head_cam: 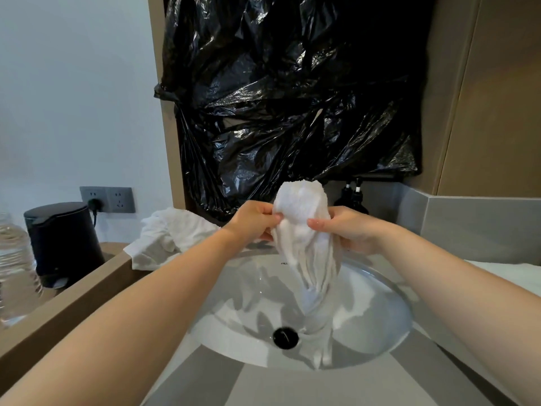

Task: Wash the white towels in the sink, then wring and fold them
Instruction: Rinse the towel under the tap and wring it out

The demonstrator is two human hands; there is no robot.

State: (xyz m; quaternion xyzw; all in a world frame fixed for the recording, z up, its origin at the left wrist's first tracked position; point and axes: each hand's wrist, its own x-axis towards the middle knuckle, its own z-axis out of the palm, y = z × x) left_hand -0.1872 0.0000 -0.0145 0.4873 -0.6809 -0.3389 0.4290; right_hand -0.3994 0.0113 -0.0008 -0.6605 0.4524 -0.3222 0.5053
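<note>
Hanging vertically over the sink (389,326), the towel (304,230) is pinched by left hand (254,219) and right hand (348,230) fingers.

Towel (304,230) rough white terry; sink (380,326) glossy ceramic; bag (292,98) shiny black plastic.

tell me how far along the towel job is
Done: nothing looks finished; no folded towel is clearly visible. In hand: the left hand and right hand grip one bunched white towel over the sink, its twisted tail hanging toward the drain, so likely washing or wringing. Left: a crumpled towel waits beyond the sink's left side, then folding both.
</note>
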